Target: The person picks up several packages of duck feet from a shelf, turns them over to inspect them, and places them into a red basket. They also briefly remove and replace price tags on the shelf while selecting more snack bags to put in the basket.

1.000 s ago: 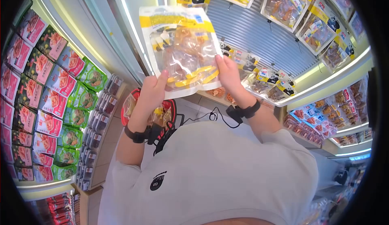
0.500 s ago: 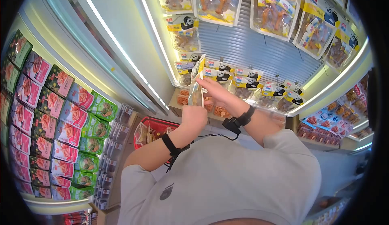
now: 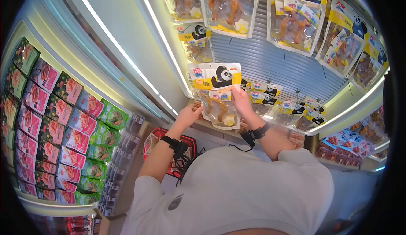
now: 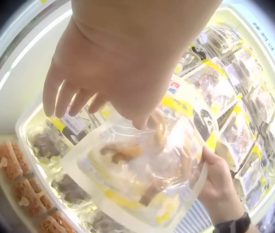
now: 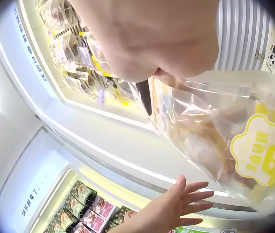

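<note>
A clear, yellow-topped pouch with a panda print [image 3: 218, 95] is upright before the shelf in the head view, its printed front towards me. My right hand [image 3: 244, 104] grips its right edge, thumb over the front. At its lower left is my left hand [image 3: 188, 116], thumb close to the edge. The right wrist view shows the left hand [image 5: 164, 208] with fingers spread and straight, off the pouch [image 5: 208, 128]. In the left wrist view, the left thumb overlaps the pouch [image 4: 147, 155]; whether they touch I cannot tell. Brown pieces and small sachets show inside.
Similar pouches [image 3: 296, 19] hang above, and more [image 3: 264, 94] line the lit shelf behind. Pink, dark and green packets [image 3: 76, 129] fill a rack at left. A red basket [image 3: 192, 144] with packages stands below my left forearm. Packaged snacks [image 3: 347, 140] lie at right.
The pouch has turned from its back, through edge-on, to its printed front, and is lower than a second ago. My left hand has loosened from it and spread its fingers; my right still grips it.
</note>
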Motion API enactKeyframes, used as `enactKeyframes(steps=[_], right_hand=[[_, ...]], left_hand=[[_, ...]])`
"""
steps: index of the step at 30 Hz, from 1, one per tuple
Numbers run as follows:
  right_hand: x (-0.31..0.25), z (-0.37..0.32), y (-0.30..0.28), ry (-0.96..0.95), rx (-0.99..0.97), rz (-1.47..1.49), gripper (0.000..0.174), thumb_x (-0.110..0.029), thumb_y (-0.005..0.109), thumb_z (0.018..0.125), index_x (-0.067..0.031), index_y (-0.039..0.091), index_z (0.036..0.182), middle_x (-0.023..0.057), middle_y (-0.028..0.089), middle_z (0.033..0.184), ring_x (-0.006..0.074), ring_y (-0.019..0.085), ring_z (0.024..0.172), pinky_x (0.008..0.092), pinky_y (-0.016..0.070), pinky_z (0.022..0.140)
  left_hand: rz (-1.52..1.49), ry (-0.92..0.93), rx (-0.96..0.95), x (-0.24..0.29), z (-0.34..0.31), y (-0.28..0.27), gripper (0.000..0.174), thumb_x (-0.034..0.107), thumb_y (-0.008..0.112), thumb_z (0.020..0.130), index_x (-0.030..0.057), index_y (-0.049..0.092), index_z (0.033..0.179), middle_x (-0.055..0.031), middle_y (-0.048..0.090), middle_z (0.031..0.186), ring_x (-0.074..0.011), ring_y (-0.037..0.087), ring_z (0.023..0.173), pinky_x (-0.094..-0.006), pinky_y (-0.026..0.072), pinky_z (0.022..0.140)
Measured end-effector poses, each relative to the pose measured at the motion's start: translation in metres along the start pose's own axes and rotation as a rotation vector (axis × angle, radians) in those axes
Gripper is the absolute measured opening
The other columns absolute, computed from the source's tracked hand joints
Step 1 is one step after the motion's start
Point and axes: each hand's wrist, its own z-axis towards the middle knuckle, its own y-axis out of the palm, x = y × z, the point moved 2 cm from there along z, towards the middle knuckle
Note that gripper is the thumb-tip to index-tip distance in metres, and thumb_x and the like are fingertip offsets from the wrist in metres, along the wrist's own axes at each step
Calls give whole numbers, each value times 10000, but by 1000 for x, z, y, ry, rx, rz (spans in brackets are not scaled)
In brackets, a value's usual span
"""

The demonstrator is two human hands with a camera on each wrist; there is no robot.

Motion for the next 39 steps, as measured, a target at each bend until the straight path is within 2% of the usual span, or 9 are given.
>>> enactKeyframes(steps=[2, 8, 12, 14, 22, 25, 30, 32, 39], right_hand=[[-3, 12, -12, -16, 32, 97, 218, -239, 433, 923, -66, 552, 866, -31, 536, 675, 45, 419, 525, 203, 300, 452], [-18, 41, -21, -59, 121, 237, 182, -234, 412, 931, -94, 528, 916, -35, 561, 724, 34, 401, 499, 190, 278, 421], [-21, 53, -25, -72, 138, 259, 185, -232, 410, 930, -84, 517, 905, -21, 551, 715, 40, 407, 505, 193, 279, 416], [-26, 58, -24, -72, 139, 281, 190, -236, 411, 930, -80, 514, 899, -19, 544, 706, 41, 407, 505, 194, 278, 415], [-31, 72, -27, -57, 163, 237, 181, -210, 398, 925, -72, 514, 903, -21, 535, 710, 44, 392, 499, 197, 268, 412], [-26, 74, -30, -45, 181, 232, 190, -214, 396, 924, -69, 516, 895, -18, 535, 710, 47, 394, 497, 197, 266, 408], [-34, 80, -28, -55, 225, 280, 201, -219, 393, 925, -69, 521, 888, -10, 538, 708, 55, 398, 495, 198, 265, 401], [-23, 100, -42, -32, 185, 203, 222, -206, 402, 927, -30, 536, 953, 46, 583, 813, 90, 521, 633, 228, 387, 497], [4, 182, -87, -274, 307, 13, 286, -220, 415, 917, 26, 558, 895, 82, 606, 815, 119, 543, 720, 264, 424, 657]], left_hand=[[-319, -135, 93, -11, 12, 9, 553, 518, 463, 836, 50, 519, 1126, -113, 624, 797, -182, 598, 685, -288, 463, 656], [-761, -270, 10, -30, 55, 56, 571, 499, 475, 845, 46, 436, 1190, -84, 558, 956, -128, 510, 705, -243, 430, 588], [-705, -267, -37, -32, 64, 60, 563, 486, 484, 842, 51, 425, 1193, -69, 536, 963, -135, 503, 746, -266, 435, 589], [-707, -300, -175, -34, 66, 58, 637, 518, 455, 845, 111, 301, 1310, -100, 461, 1197, -255, 485, 1054, -430, 401, 840], [-777, -366, -100, -47, 53, 61, 643, 483, 494, 834, 85, 312, 1306, -93, 456, 1208, -205, 536, 911, -342, 446, 729], [-784, -391, -127, -46, 44, 59, 669, 480, 484, 842, 103, 252, 1343, -110, 418, 1285, -272, 487, 1094, -403, 396, 858], [-776, -372, -140, -53, 37, 56, 630, 462, 511, 832, 116, 319, 1321, -95, 472, 1212, -217, 569, 917, -359, 445, 736], [-775, -398, -131, -56, 35, 56, 613, 460, 514, 831, 117, 338, 1308, -93, 483, 1201, -213, 571, 915, -361, 444, 739], [-782, -461, -120, -71, 31, 56, 564, 445, 523, 832, 109, 396, 1267, -87, 506, 1170, -200, 583, 886, -352, 433, 760]])
